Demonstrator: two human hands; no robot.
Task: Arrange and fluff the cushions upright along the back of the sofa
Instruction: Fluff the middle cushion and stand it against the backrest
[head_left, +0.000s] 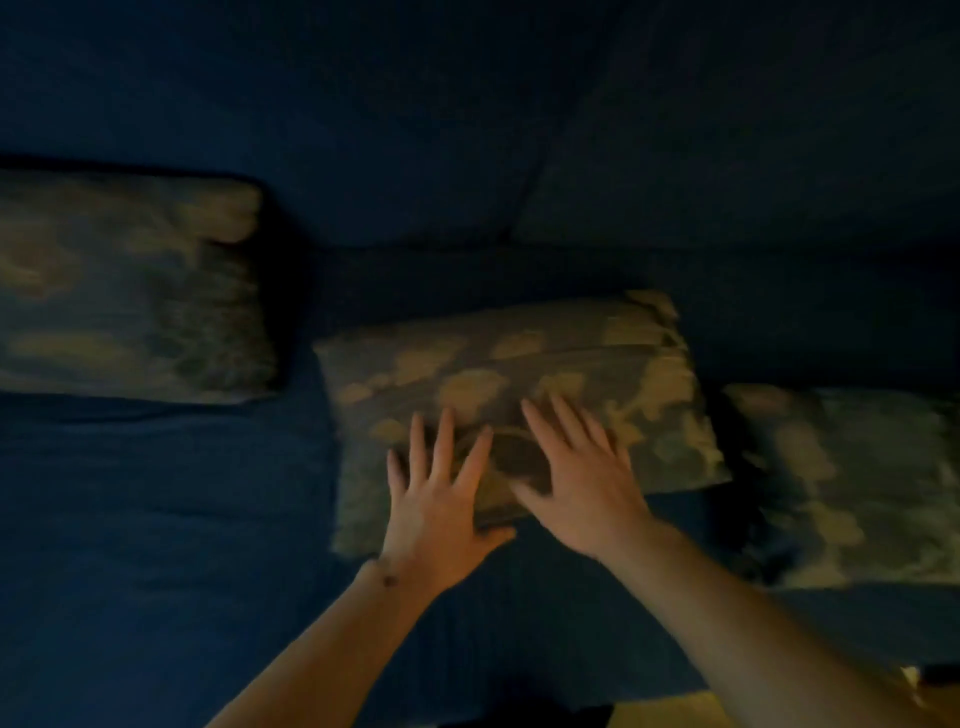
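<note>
Three patterned cushions, dark with yellowish blotches, lie on a dark blue sofa in dim light. The middle cushion (519, 374) lies flat on the seat. My left hand (439, 499) rests palm down on its near edge with fingers spread. Beside it, my right hand (582, 478) is also flat on the same cushion, fingers apart. Neither hand grips the fabric. A second cushion (124, 291) sits at the left, close to the backrest. A third cushion (852, 483) lies at the right, partly cut off by the frame edge.
The sofa backrest (467, 130) runs across the top, with a seam between two back sections near the middle. Bare blue seat (156, 519) stretches to the left of my hands. A lighter floor patch (665, 714) shows at the bottom edge.
</note>
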